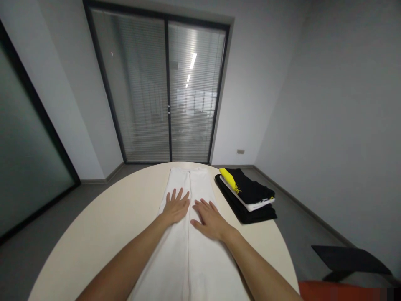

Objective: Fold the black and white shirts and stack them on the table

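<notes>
A long white garment, which looks like a pair of trousers, lies flat with its narrower end toward the far side. One line runs down its middle, from the far end to the bottom of the view. Resting on its left half is my left hand, palm down with fingers spread. My right hand lies on the other half, across the middle line from the left, its thumb apart from the fingers. Neither hand grips the cloth. The garment's near end runs out of view.
The garment is on a round, pale table. At the table's right edge sits a stack of folded clothes, black, white and yellow. A chair with a black part and a red seat stands lower right. Glass doors with blinds are beyond.
</notes>
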`<state>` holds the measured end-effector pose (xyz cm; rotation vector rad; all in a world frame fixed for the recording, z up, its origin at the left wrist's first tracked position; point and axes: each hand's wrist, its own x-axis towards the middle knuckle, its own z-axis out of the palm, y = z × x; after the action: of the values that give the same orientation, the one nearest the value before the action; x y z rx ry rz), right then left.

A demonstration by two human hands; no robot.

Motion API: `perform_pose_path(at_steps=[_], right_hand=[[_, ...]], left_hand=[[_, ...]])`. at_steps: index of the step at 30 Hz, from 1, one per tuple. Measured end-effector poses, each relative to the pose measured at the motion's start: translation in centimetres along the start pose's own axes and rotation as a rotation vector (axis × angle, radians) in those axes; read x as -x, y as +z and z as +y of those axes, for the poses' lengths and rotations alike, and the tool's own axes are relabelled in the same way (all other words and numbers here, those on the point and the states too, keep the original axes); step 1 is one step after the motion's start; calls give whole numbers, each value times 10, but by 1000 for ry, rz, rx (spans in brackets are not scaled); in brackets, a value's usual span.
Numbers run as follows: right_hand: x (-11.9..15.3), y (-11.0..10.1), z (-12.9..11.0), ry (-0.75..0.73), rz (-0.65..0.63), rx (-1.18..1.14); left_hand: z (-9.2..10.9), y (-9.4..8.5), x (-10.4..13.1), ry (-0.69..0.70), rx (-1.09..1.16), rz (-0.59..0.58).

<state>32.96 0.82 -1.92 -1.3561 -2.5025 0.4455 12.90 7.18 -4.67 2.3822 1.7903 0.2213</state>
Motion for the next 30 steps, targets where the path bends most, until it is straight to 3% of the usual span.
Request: perform_pose_path(at_steps=[3, 6, 11, 19, 24, 30], right_hand=[[0, -2, -13, -94, 65, 2], [1, -2, -24, -211, 10, -20], [2, -5, -23, -212, -150, -88], [1, -5, -11, -198, -159, -174], [3, -9, -16, -135, -215, -194], [3, -11, -11, -170, -156, -202]], left_hand=[[-8, -6, -2, 48, -3, -6], [-16, -10, 2, 79, -21, 8], [-13, -11, 16, 41, -61, 43], [-15, -4, 30, 36, -91, 116], [-25, -8, 19, -8, -82, 172], [-49, -15, -6, -80, -59, 219]])
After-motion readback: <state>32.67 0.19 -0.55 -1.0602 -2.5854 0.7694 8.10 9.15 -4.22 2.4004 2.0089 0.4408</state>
